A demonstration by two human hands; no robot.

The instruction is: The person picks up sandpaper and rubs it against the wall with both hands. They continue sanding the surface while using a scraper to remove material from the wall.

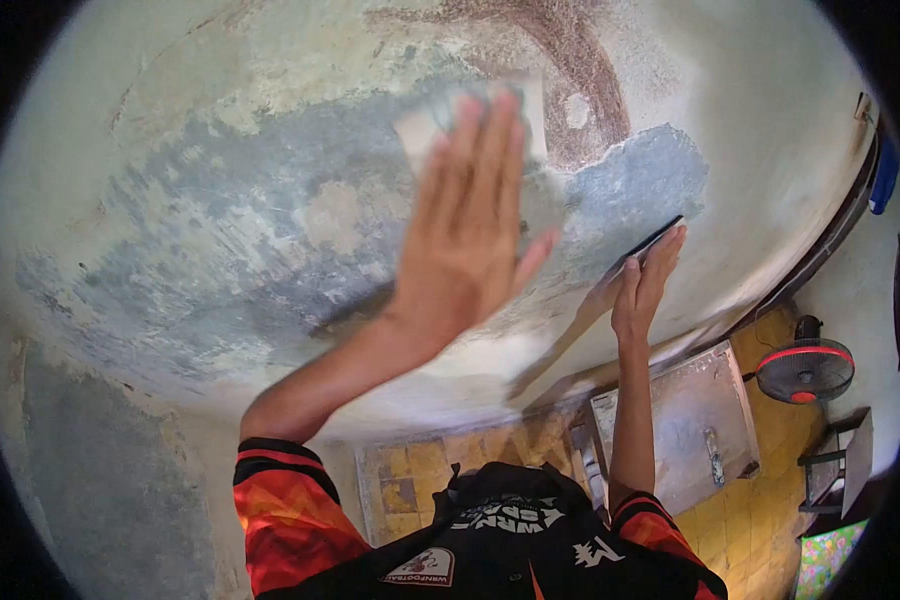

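My left hand (460, 230) lies flat, fingers stretched upward, over a pale sheet of paper that looks like sandpaper (532, 120) against the wall. The fingers are blurred, and most of the sheet is hidden beneath them. Under it the wall (260, 180) shows worn grey-blue patches where the pale coat is gone. To the right, my right hand (648, 285) is raised at the wall, fingers close together along a thin black flat thing (660, 234) seen edge-on. What this thing is does not show clearly. A shadow falls on the wall below that hand.
Lower right, a worn flat-topped table or board (685, 420) stands over the yellow tiled floor (780, 460). Beyond it are a fan (805, 372) with a red rim, a dark-framed chair (830, 465) and a flowered cloth (830, 560). A brown patch (570, 60) marks the wall above.
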